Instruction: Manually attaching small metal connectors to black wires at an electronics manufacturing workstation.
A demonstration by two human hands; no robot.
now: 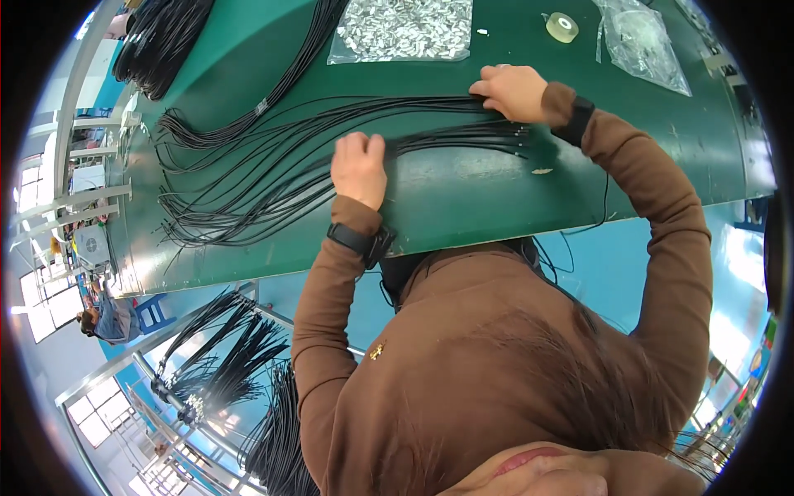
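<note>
Thin black cables lie spread across a green table (463,207), split at the right into two bundles. My left hand (360,172) is closed over the near bundle of black cables (455,136), partway along it. The ends of this bundle fan out to the right, with small bright tips. Farther back, my right hand (511,93) has its fingers curled on the right end of the far bundle of black cables (405,102); the ends under the fingers are hidden. To the left, both bundles loosen into separate strands.
Behind the cables are a clear bag of small white parts (405,31), a tape roll (562,28) and a crumpled plastic bag (643,41). A thick black cable bundle (165,41) lies far left. More cables (227,360) hang on a rack below. Another person (114,321) is in the left background.
</note>
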